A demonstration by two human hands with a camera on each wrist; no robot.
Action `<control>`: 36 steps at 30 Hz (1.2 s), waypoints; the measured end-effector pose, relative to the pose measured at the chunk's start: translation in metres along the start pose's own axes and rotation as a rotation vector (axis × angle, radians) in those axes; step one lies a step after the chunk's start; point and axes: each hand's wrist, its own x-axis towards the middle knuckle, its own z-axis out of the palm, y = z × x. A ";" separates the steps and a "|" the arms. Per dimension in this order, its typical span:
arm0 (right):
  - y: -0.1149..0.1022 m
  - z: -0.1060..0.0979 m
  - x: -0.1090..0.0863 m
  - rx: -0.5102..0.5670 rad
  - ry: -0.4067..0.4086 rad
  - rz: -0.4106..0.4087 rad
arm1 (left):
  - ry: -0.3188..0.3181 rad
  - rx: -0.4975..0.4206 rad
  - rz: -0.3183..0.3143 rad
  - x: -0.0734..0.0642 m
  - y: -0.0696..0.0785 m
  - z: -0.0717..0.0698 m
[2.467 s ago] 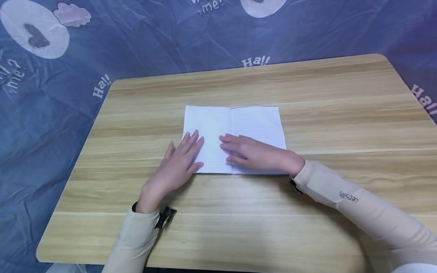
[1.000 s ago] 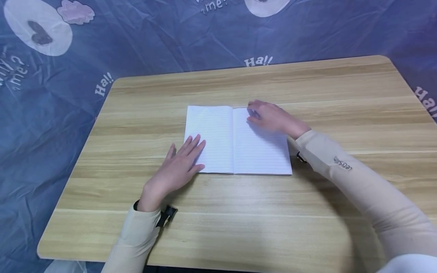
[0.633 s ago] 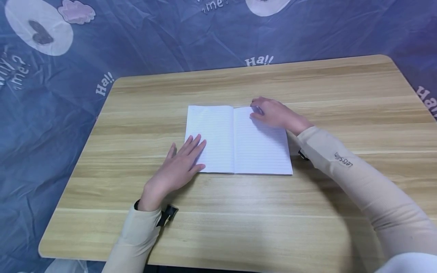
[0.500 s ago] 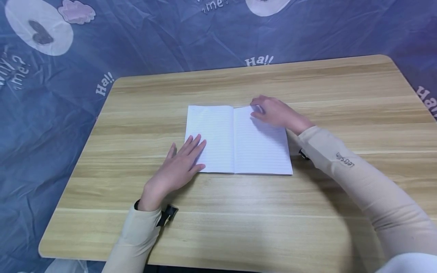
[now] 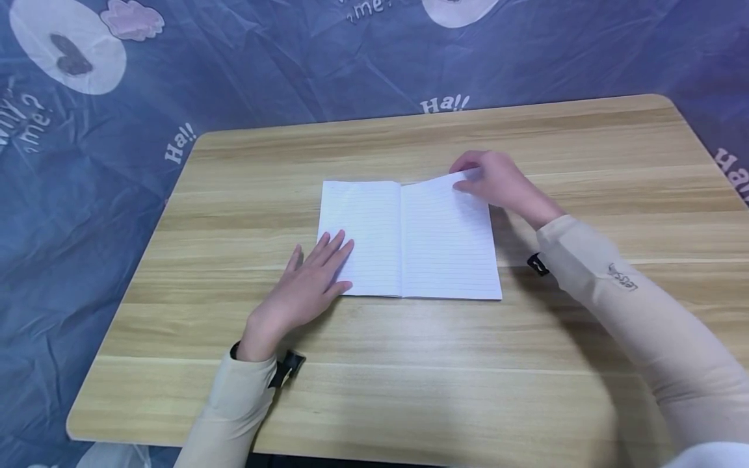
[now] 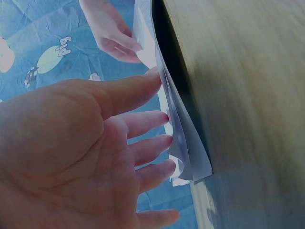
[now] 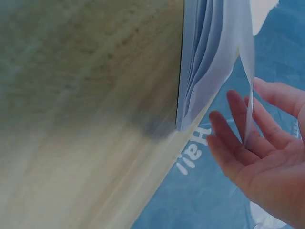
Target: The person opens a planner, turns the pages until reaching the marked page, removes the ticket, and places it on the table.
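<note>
An open notebook [image 5: 374,221] with white lined pages lies on the wooden table. My left hand [image 5: 301,286] rests with spread, straight fingers on the lower left of its left page; in the left wrist view the fingertips [image 6: 164,140] touch the paper at the edge. Up at the far right corner, my right hand [image 5: 494,179] pinches a page [image 5: 453,214] between thumb and fingers. That corner is lifted, and in the right wrist view the single page [image 7: 249,95] stands apart from the other sheets [image 7: 205,62] below it.
The wooden table [image 5: 363,390] extends around the notebook on all sides. A blue printed cloth [image 5: 263,65] hangs behind the table and along its left side. Both forearms wear beige sleeves [image 5: 638,318] with black straps at the wrists.
My right hand has moved from the middle of the notebook to its far edge, then up and right, raising the page's corner. The left hand has stayed in place on the left page.
</note>
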 end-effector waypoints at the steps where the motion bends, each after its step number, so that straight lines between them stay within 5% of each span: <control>1: 0.001 -0.001 -0.002 0.024 0.014 0.017 | -0.001 0.000 0.000 0.000 0.000 0.000; 8: 0.012 -0.008 -0.015 0.197 0.075 0.175 | -0.003 -0.008 -0.003 0.000 0.000 0.000; 16: 0.020 -0.007 -0.028 0.387 0.083 0.241 | -0.012 -0.008 -0.011 0.000 0.000 -0.001; 36: 0.016 -0.001 -0.069 0.454 -0.082 0.269 | -0.028 -0.012 -0.017 0.001 -0.001 0.001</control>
